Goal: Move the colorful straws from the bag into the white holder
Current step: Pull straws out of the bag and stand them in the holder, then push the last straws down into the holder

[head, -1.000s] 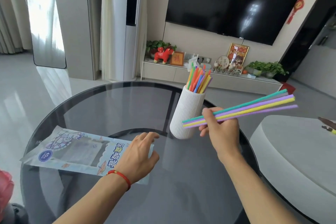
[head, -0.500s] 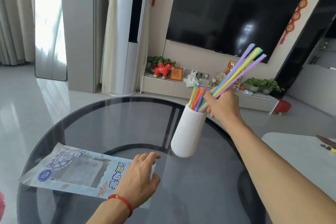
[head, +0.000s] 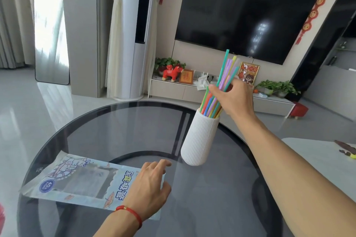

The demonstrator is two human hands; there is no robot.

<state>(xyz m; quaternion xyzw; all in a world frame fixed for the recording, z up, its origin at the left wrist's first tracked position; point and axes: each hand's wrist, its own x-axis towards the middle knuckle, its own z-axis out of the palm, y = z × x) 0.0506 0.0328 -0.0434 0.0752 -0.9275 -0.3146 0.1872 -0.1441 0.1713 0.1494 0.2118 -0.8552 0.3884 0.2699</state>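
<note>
Gripping straws [head: 225, 75] over the holder [head: 200, 138], right hand [head: 234, 100] closes; left [head: 148, 186] (fingers spread) presses the bag [head: 77, 181].

We have a single view, from a camera worn on the person's head, so no second view overlaps with it. We look forward and slightly down across the round glass table [head: 100, 132] toward the far wall with the television [head: 244, 11] and the low cabinet [head: 173, 90]. Both forearms reach in from the bottom edge, close to the lens, and the table fills the lower half of the frame. The wide angle bends the curtains [head: 13, 17] at the left edge.
</note>
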